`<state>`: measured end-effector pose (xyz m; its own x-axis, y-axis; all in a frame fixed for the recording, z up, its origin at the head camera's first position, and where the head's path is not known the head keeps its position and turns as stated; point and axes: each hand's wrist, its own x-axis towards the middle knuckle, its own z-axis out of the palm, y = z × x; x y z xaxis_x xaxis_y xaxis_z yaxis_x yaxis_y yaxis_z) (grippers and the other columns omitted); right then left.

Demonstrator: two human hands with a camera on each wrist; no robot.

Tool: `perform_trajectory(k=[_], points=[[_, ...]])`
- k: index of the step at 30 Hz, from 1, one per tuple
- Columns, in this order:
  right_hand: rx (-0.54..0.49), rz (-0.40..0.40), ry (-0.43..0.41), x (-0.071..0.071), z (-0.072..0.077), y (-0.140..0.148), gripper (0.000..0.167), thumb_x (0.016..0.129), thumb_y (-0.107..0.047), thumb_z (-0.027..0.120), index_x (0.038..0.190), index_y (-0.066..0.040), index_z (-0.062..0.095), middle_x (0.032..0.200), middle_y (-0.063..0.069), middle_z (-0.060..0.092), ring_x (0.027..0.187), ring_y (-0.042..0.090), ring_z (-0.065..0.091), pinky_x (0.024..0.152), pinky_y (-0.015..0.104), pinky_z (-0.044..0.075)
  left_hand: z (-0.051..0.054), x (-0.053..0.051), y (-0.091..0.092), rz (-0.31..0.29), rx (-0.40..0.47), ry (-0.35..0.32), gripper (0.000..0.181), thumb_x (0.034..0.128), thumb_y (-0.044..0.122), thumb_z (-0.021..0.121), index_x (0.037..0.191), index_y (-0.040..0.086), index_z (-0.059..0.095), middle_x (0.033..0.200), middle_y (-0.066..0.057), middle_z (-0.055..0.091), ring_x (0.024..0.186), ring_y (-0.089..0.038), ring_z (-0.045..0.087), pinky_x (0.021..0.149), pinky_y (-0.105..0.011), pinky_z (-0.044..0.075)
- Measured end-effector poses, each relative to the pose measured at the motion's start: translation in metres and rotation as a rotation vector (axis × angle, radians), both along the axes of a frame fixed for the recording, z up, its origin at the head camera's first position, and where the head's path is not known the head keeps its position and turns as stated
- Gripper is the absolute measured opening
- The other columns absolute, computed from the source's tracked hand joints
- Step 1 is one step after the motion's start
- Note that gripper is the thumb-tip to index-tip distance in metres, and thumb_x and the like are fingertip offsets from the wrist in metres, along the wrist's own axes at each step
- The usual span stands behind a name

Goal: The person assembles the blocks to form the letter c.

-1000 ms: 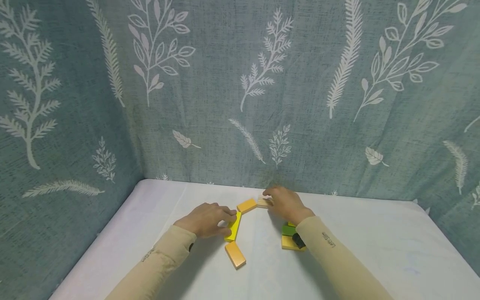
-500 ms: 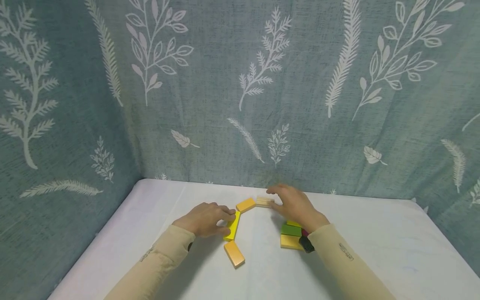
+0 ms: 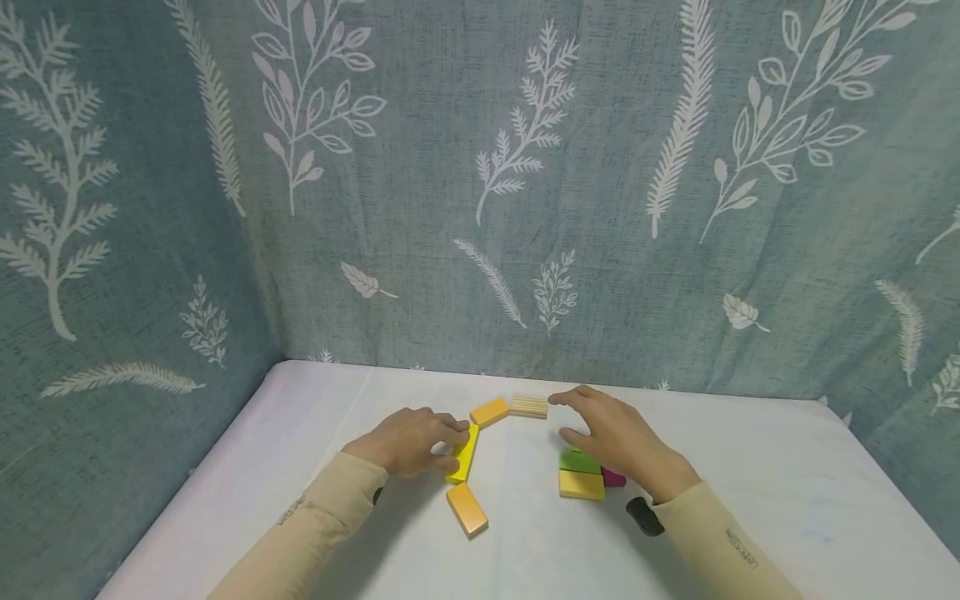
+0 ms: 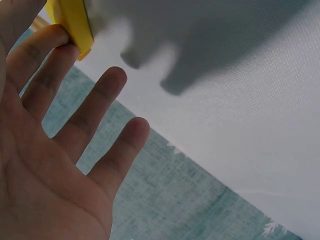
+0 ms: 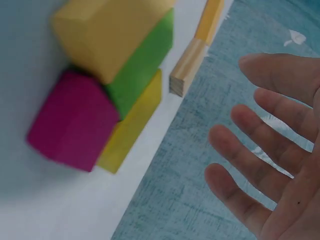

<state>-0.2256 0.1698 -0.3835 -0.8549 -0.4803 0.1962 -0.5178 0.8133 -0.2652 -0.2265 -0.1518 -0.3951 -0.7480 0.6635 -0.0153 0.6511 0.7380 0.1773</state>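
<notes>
My left hand [image 3: 408, 440] pinches a long yellow block [image 3: 467, 457] between thumb and fingers. In the left wrist view, two fingertips touch that yellow block [image 4: 74, 22], and the other two fingers stand out straight. My right hand [image 3: 618, 429] hangs with spread fingers and nothing in it, right of a striped wooden block [image 3: 529, 407]. Below it sits a group of blocks: light orange [image 3: 581, 485], green [image 3: 580, 462], magenta [image 3: 613, 477] and a yellow block [image 5: 132, 125], mostly hidden by the hand in the head view.
One orange block [image 3: 490, 412] lies between the yellow and striped blocks; another orange block [image 3: 467, 510] lies at the yellow one's near end. Together they form a curved row on the white table [image 3: 750, 467]. A patterned teal cloth [image 3: 420, 208] rises behind.
My right hand has left the striped block and moved right and nearer, uncovering it. The left hand stays at the yellow block.
</notes>
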Motion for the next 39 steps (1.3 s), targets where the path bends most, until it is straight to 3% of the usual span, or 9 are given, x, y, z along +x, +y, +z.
perform_trajectory(k=[11,26,31,39], points=[[-0.062,-0.007,0.053,0.007,-0.017,0.021,0.046,0.090,-0.016,0.078,0.134,-0.015,0.065,0.125,0.001,0.067,0.107,0.022,0.068,0.082,0.042,0.058,0.001,0.000,-0.001,0.003,-0.008,-0.002,0.027,0.0927,0.027,0.074,0.119,0.020,0.075,0.137,-0.001,0.065,0.108,-0.029,0.065,0.088,-0.046,0.054],[0.060,-0.068,-0.147,-0.002,-0.028,0.036,0.027,0.094,-0.015,0.071,0.122,-0.012,0.073,0.111,0.001,0.070,0.099,0.020,0.066,0.086,0.045,0.057,0.003,0.002,0.002,0.017,-0.019,-0.008,0.030,0.0920,0.028,0.075,0.122,0.021,0.075,0.137,0.000,0.064,0.104,-0.027,0.065,0.085,-0.045,0.054],[0.069,-0.072,-0.168,-0.004,-0.029,0.037,0.025,0.095,-0.014,0.070,0.120,-0.012,0.075,0.109,0.001,0.070,0.097,0.020,0.065,0.086,0.046,0.056,0.003,0.002,0.002,0.019,-0.016,-0.006,0.034,0.0915,0.028,0.075,0.124,0.020,0.074,0.137,0.001,0.065,0.106,-0.027,0.065,0.086,-0.045,0.054],[0.073,-0.077,-0.136,-0.005,-0.029,0.043,0.026,0.095,-0.016,0.072,0.120,-0.011,0.075,0.110,0.003,0.070,0.103,0.024,0.066,0.091,0.049,0.055,0.004,0.002,0.002,0.017,-0.019,0.010,0.035,0.0912,0.027,0.076,0.125,0.018,0.074,0.136,0.000,0.065,0.108,-0.028,0.065,0.089,-0.046,0.054]])
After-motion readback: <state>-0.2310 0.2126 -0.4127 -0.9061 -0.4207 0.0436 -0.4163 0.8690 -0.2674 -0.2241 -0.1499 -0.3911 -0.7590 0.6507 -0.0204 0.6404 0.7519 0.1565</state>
